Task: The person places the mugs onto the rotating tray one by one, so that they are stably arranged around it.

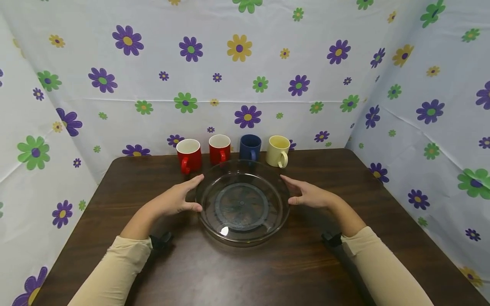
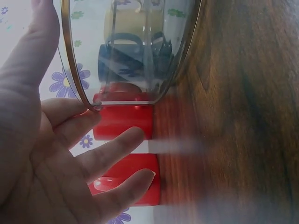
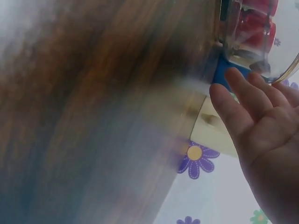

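A round, see-through glass dish (image 1: pixel 242 234) with a broad rim sits on the table in front of the mugs. My left hand (image 1: pixel 176 200) is at its left side, thumb and fingers spread apart around the edge. In the left wrist view, two fingers are right at the dish rim (image 2: pixel 77 79), while two others reach out straight past it. On the opposite side my right hand (image 1: pixel 311 195) has its thumb and fingertips by the rim. The right wrist view shows that hand's extended fingers (image 3: pixel 233 112) beside the glass wall; its thumb is out of frame.
Along the table's back edge stand two red mugs, one at left (image 1: pixel 190 154) and another (image 1: pixel 220 149) beside it, then a blue mug (image 1: pixel 249 145) and a pale yellow mug (image 1: pixel 277 151). Flower-print cloth (image 1: pixel 214 89) hangs behind and at both sides of the dark wooden table (image 1: pixel 245 276).
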{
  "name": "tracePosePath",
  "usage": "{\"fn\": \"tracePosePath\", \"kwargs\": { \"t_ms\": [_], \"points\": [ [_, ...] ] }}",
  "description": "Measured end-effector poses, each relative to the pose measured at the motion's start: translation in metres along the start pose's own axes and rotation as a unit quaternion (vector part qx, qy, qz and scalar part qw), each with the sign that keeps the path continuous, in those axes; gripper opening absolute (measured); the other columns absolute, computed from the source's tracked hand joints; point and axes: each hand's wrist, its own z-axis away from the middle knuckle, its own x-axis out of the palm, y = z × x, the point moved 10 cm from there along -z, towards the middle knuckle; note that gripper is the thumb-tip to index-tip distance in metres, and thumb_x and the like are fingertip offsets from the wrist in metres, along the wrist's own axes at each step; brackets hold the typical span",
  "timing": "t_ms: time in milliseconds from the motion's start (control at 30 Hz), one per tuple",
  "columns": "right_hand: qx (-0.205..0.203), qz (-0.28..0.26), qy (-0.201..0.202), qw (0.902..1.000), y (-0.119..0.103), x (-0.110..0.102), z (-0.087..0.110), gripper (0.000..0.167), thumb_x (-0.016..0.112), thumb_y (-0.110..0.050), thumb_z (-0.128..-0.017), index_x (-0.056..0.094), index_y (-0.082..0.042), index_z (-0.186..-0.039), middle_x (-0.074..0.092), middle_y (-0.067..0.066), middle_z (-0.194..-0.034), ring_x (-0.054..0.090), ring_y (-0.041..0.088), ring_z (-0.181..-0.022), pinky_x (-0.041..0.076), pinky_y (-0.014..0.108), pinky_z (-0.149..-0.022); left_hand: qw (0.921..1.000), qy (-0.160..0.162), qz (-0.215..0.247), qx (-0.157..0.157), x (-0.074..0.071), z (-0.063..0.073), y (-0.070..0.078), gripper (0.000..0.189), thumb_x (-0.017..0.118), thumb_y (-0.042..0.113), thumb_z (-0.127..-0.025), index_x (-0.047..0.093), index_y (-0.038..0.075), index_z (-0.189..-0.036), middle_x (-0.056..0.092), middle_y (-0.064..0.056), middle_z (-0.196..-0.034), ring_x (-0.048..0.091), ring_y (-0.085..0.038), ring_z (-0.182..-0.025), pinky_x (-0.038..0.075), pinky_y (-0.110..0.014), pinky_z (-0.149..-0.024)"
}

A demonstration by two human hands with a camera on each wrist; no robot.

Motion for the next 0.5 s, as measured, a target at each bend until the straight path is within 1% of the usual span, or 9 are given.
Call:
{"fn": "tracePosePath", "kwargs": {
  "t_ms": [67, 133, 200, 233, 300, 367, 433, 500],
  "points": [
    [0.008, 0.006, 0.005, 0.9999, 0.003, -0.003, 0.001, 0.081, 0.063, -0.029, -0.102, 0.014, -0.011, -0.164, 0.016, 0.021, -0.167, 0.019, 0.04, -0.152, 0.025, 0.059, -0.118, 1.0, -0.003, 0.0, -0.001, 0.001, -0.001, 0.001, 0.102, 0.082, 0.034, -0.085, 0.021, -0.001, -0.16, 0.022, -0.023, -0.164, 0.025, -0.046, -0.149, 0.024, -0.064, -0.117],
    [0.014, 0.015, 0.025, 0.9995, 0.006, -0.011, 0.001, 0.074, 0.059, -0.029, -0.104, 0.019, -0.008, -0.163, 0.026, 0.023, -0.163, 0.028, 0.041, -0.149, 0.032, 0.059, -0.115, 1.0, -0.006, 0.0, -0.001, 0.001, -0.002, 0.001, 0.102, 0.082, 0.034, -0.086, 0.021, -0.001, -0.16, 0.022, -0.022, -0.165, 0.025, -0.046, -0.149, 0.024, -0.064, -0.117],
    [0.027, 0.01, 0.065, 0.9975, 0.008, -0.022, 0.0, 0.066, 0.057, -0.027, -0.106, 0.027, -0.004, -0.16, 0.039, 0.025, -0.157, 0.043, 0.041, -0.141, 0.041, 0.057, -0.11, 1.0, -0.007, -0.001, -0.003, 0.001, -0.003, 0.002, 0.102, 0.082, 0.034, -0.086, 0.021, 0.0, -0.16, 0.022, -0.022, -0.165, 0.025, -0.046, -0.149, 0.024, -0.064, -0.117],
    [0.032, 0.009, 0.091, 0.9953, 0.009, -0.029, -0.002, 0.063, 0.056, -0.026, -0.106, 0.031, 0.0, -0.157, 0.045, 0.027, -0.152, 0.05, 0.042, -0.135, 0.046, 0.055, -0.106, 1.0, -0.007, -0.002, -0.002, 0.001, -0.004, 0.002, 0.102, 0.082, 0.034, -0.086, 0.021, 0.0, -0.16, 0.022, -0.021, -0.165, 0.025, -0.046, -0.149, 0.024, -0.064, -0.117],
    [0.049, -0.003, 0.148, 0.9878, 0.013, -0.043, -0.005, 0.056, 0.055, -0.024, -0.107, 0.038, 0.005, -0.152, 0.053, 0.029, -0.143, 0.061, 0.041, -0.123, 0.053, 0.051, -0.098, 1.0, -0.008, -0.006, 0.001, 0.001, -0.004, 0.003, 0.102, 0.081, 0.036, -0.085, 0.021, 0.0, -0.16, 0.022, -0.022, -0.165, 0.026, -0.046, -0.149, 0.024, -0.063, -0.117],
    [0.075, -0.023, 0.202, 0.9763, 0.018, -0.057, -0.009, 0.052, 0.055, -0.022, -0.107, 0.043, 0.008, -0.147, 0.056, 0.031, -0.138, 0.066, 0.04, -0.113, 0.057, 0.048, -0.092, 0.9999, -0.009, -0.009, 0.003, 0.001, -0.004, 0.004, 0.103, 0.081, 0.038, -0.085, 0.022, -0.001, -0.16, 0.022, -0.023, -0.164, 0.026, -0.047, -0.148, 0.025, -0.064, -0.116],
    [0.099, -0.035, 0.246, 0.9637, 0.022, -0.068, -0.013, 0.048, 0.054, -0.02, -0.107, 0.046, 0.009, -0.144, 0.057, 0.032, -0.135, 0.067, 0.041, -0.112, 0.057, 0.048, -0.092, 0.9999, -0.009, -0.009, -0.001, 0.001, -0.003, 0.004, 0.104, 0.081, 0.04, -0.085, 0.022, -0.002, -0.159, 0.022, -0.023, -0.164, 0.026, -0.047, -0.148, 0.025, -0.064, -0.116],
    [0.121, -0.036, 0.272, 0.9539, 0.025, -0.075, -0.019, 0.046, 0.054, -0.019, -0.107, 0.048, 0.009, -0.143, 0.057, 0.032, -0.135, 0.065, 0.042, -0.115, 0.055, 0.05, -0.094, 0.9999, -0.011, -0.009, -0.003, 0.001, -0.002, 0.004, 0.105, 0.08, 0.042, -0.085, 0.022, -0.002, -0.159, 0.022, -0.024, -0.164, 0.027, -0.049, -0.147, 0.025, -0.065, -0.116]
  ]
}}
